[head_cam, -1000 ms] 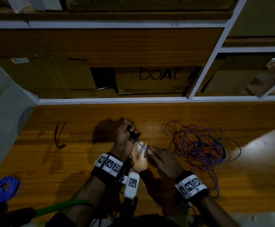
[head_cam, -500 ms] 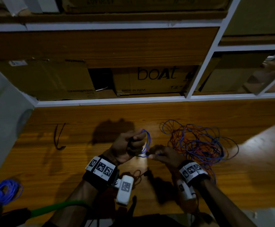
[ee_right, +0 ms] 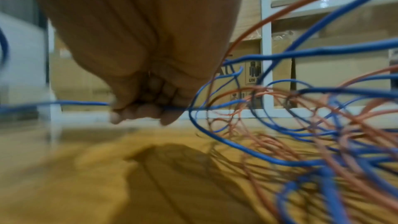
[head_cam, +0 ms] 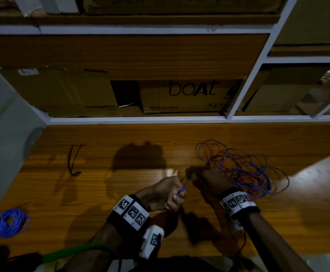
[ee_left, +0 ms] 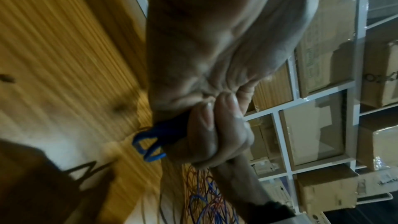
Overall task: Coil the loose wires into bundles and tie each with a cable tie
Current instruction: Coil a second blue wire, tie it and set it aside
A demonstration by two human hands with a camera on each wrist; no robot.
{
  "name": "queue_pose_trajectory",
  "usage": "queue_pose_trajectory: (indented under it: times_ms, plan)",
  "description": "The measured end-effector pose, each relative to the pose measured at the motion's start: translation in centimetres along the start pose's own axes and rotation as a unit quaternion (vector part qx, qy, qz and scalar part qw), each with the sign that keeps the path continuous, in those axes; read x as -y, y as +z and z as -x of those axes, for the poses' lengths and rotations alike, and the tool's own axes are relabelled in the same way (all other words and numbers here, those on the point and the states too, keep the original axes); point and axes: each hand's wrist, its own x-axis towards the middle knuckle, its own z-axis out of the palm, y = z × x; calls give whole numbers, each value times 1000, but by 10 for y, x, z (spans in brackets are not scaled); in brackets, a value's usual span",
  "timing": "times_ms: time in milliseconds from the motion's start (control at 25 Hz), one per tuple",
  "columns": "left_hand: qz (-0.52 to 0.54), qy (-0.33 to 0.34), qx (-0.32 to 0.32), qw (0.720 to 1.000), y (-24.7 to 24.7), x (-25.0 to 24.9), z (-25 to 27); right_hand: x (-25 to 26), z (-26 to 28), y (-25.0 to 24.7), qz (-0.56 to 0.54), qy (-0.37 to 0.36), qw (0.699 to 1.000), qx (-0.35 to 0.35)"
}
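Observation:
A loose tangle of blue and orange wires (head_cam: 242, 169) lies on the wooden table (head_cam: 120, 193) at the right. My left hand (head_cam: 170, 195) grips a few small loops of blue wire (ee_left: 150, 142) in its curled fingers. My right hand (head_cam: 205, 179) pinches the same blue wire (ee_right: 81, 103) a short way along, at the tangle's left edge. The strand (head_cam: 184, 185) runs taut between the two hands. A finished blue wire bundle (head_cam: 10, 222) lies at the table's near left. A black cable tie (head_cam: 72, 161) lies at the left middle.
White-framed shelves with cardboard boxes (head_cam: 185, 95) run along the back of the table. A grey surface (head_cam: 5, 138) borders the left side. A green cable (head_cam: 71, 252) crosses the near edge.
Both hands have shifted right and nearer. The left hand has closed round the small blue loops, and the right hand has moved out to the tangle's edge, drawing the wire taut.

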Motion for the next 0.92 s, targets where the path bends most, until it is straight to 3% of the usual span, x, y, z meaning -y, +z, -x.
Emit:
queue_pose_trajectory:
  times_ms: [120,200,360,640,800,920]
  plan:
    - [18,12,-6,1000,1,3,-8,12,-6,-3,4,-10,998,-69]
    - [17,40,-55,998,6,4,-14,26,-10,-11,10,-17,993,-114]
    - [1,156,-145,977,10,3,-21,48,-10,-18,20,-35,979,-198]
    - [25,297,-276,914,9,-1,-35,59,-4,5,-80,22,970,-228]
    - [84,319,-282,901,0,-14,-34,63,-3,22,-123,37,962,-242]
    - [177,331,-231,898,4,-19,-28,66,-4,21,-155,49,951,-262]
